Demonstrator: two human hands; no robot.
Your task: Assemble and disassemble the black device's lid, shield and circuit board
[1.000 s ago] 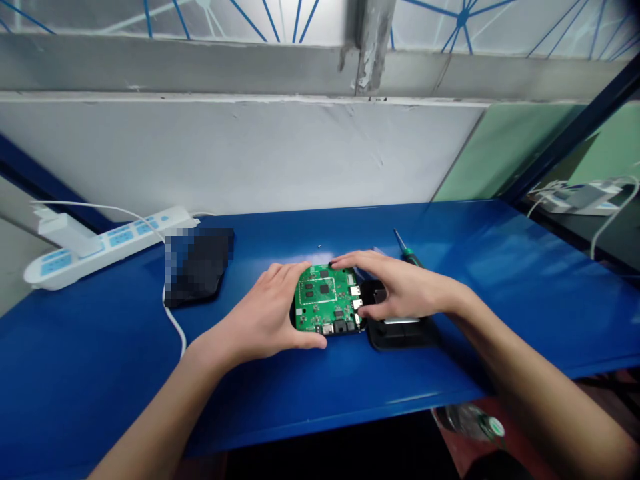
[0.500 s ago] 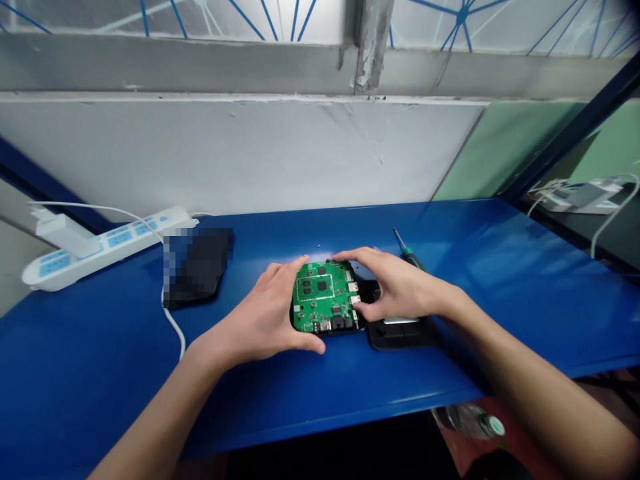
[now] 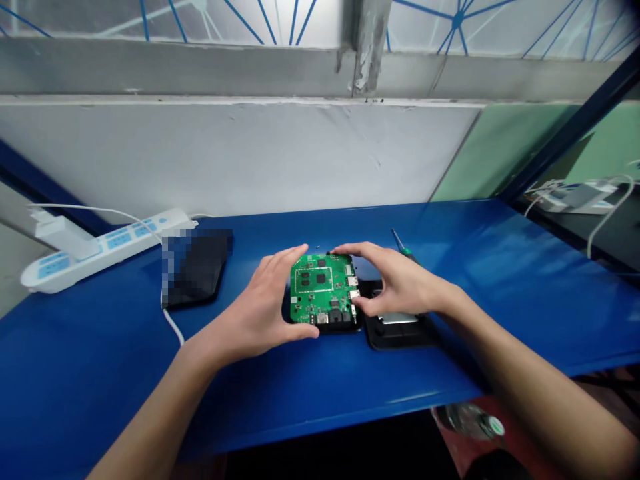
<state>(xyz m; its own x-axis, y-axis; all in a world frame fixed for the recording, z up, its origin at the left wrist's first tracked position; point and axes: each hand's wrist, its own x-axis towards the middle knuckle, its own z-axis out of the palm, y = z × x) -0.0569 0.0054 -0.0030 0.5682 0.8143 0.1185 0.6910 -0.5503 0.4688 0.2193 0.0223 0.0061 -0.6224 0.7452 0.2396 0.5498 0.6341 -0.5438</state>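
A green circuit board (image 3: 315,300) with chips and metal ports lies over a black plastic case half (image 3: 345,329), slightly raised from it at the front. My left hand (image 3: 257,303) curves round the board's left side, thumb at the front edge and fingers at the back left. On the other side, my right hand (image 3: 407,280) grips the board, its thumb on the side ports and its fingertips at the back right corner. Partly under my right hand is another black case part (image 3: 400,339) with a shiny metal plate. The fingers' undersides are hidden.
Behind my right hand lies a green-and-black screwdriver (image 3: 406,249). A tiny screw-like piece (image 3: 317,247) rests behind the board. To the left are a dark, partly pixelated object (image 3: 200,273), a white cable and a power strip (image 3: 113,241). Below the table edge is a bottle (image 3: 473,421).
The board has shifted slightly up and left in view, and more of the black case shows along its front edge. Both hands have moved with it.
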